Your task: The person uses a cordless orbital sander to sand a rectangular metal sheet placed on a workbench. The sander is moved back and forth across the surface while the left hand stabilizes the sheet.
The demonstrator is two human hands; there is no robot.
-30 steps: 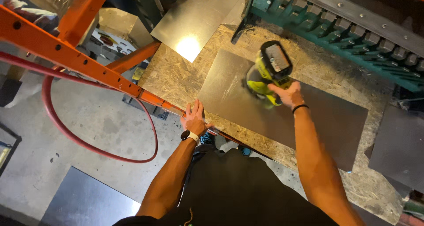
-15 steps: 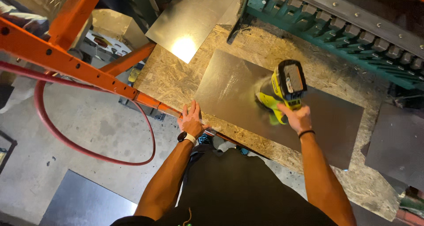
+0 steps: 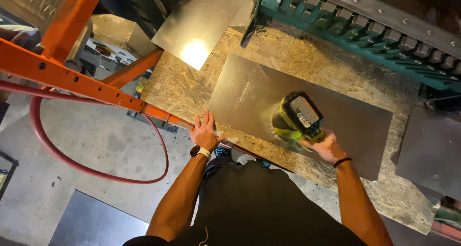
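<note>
A dark rectangular metal sheet (image 3: pixel 269 92) lies flat on a chipboard bench top (image 3: pixel 312 58). My right hand (image 3: pixel 326 147) grips a yellow-green cordless sander (image 3: pixel 297 118) that rests on the sheet near its front edge, blurred by motion. My left hand (image 3: pixel 205 133), with a watch on the wrist, presses flat on the front left corner of the sheet at the bench edge, fingers spread.
A shiny metal sheet (image 3: pixel 201 20) leans at the bench's back left. A green toothed machine (image 3: pixel 365 30) runs along the back. Orange rack beams (image 3: pixel 72 78) cross on the left, above a red hose (image 3: pixel 57 154) looped on the concrete floor. Dark sheets lie at right (image 3: pixel 430 150) and on the floor (image 3: pixel 91 224).
The sander and my right hand have slid over the sheet, first rightward, then back toward its front middle. My left hand has stayed at the sheet's corner.
</note>
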